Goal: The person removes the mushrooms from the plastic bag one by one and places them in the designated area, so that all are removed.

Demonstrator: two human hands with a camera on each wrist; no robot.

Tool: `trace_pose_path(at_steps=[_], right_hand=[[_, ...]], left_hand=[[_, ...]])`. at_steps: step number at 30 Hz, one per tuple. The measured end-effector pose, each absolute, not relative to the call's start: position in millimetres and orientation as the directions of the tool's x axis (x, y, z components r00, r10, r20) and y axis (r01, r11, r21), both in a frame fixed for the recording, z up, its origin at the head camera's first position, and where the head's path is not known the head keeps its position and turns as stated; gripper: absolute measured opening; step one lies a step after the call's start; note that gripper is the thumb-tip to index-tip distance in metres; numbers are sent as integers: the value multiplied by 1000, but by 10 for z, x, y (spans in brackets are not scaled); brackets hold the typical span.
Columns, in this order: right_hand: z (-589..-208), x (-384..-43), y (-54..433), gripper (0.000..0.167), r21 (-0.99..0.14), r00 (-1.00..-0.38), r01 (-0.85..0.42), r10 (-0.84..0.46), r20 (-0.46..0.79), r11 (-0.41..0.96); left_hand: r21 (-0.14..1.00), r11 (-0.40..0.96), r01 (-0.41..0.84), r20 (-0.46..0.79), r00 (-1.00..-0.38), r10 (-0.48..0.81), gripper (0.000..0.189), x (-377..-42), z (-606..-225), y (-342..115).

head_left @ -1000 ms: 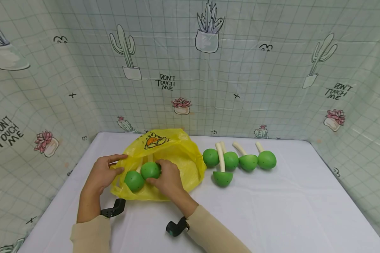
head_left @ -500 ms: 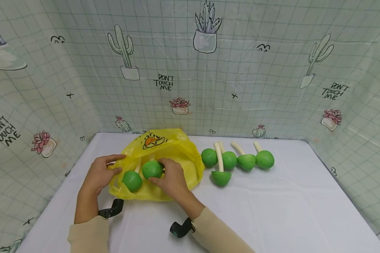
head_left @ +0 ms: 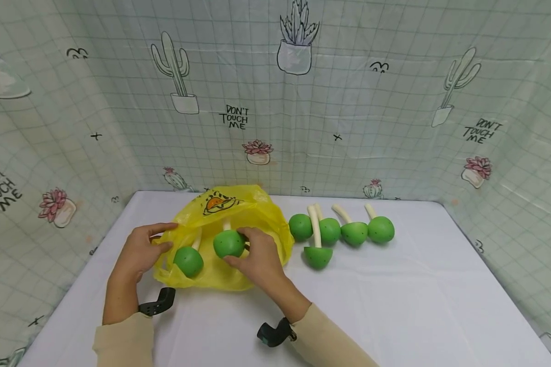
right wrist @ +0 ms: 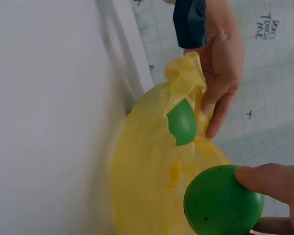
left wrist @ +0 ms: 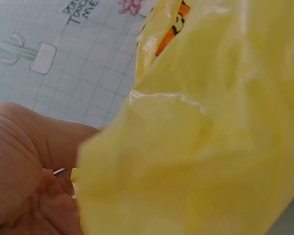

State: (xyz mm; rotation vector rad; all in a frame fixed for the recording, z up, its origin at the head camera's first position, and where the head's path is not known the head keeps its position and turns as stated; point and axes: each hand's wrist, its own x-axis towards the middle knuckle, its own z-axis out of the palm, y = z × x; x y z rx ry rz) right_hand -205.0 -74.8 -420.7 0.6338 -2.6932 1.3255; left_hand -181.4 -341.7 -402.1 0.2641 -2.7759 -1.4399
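A yellow plastic bag (head_left: pixel 268 244) with a printed picture lies on its side, its mouth towards me. My left hand (head_left: pixel 140 250) pinches the bag's left edge between thumb and fingers; in the left wrist view, the film (left wrist: pixel 186 161) hides the fingertips. My right hand (head_left: pixel 261 257) grips a green mushroom-shaped piece (head_left: pixel 228 243) by its round, dotted cap, within the bag's mouth. Its pale stem points into the bag. To the left, another green mushroom-shaped piece (head_left: pixel 188 262) lies in the bag mouth, stem inward, partly covered by film in the right wrist view.
Right of the bag, several similar green pieces (head_left: pixel 381 230) with pale stems lie in a row on the white tabletop (head_left: pixel 395 306). One green piece (head_left: pixel 318 258) lies nearer to me. Patterned cloth (head_left: pixel 330 102) hangs behind and at both sides.
My right hand has shifted right with the gripped green mushroom-shaped piece, widening its gap from the other one in the bag. The left hand keeps its hold on the bag edge.
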Motion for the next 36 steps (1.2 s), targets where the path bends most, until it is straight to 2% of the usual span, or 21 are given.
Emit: trace_pose_path(at_steps=[27,36], right_hand=[[-4055,-1984,-252,62,-745,-882,-464,-325,341,479],[-4002,-1947,-111,62,-767,-888,-448,-324,326,458]], left_hand=[[806,575,-144,-72,-986,-147,50,-1827,-4025,-3383],[797,582,-159,-90,-985,-147,51,-1810,-4015,-3383]])
